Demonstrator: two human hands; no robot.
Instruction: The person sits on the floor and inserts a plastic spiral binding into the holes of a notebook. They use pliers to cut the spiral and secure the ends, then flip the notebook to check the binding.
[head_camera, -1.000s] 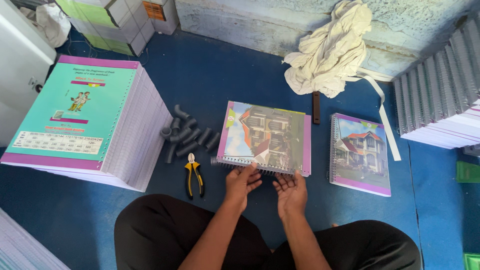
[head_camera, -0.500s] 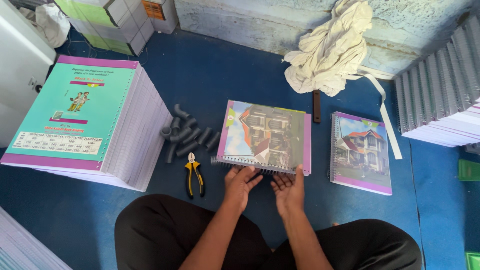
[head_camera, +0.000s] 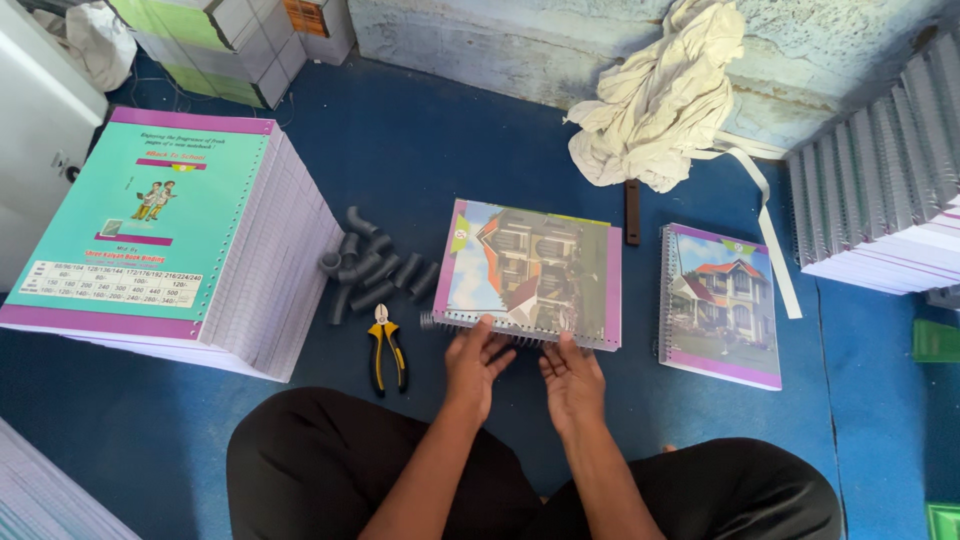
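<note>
Both hands, left hand (head_camera: 476, 362) and right hand (head_camera: 572, 375), pinch the wire spiral (head_camera: 500, 331) along the near edge of the notebook (head_camera: 530, 270); pliers (head_camera: 386, 345) lie left.

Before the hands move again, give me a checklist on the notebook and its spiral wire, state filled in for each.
1. Both hands on the near edge: left hand and right hand touch the spiral wire: ok.
2. Notebook lies flat on the blue floor: ok.
3. Wire runs the full length of the edge: ok on the left, right end hidden by fingers: cannot tell.
4. Wire seated in every hole: cannot tell.
5. Pliers lie close to the left hand: ok.
</note>
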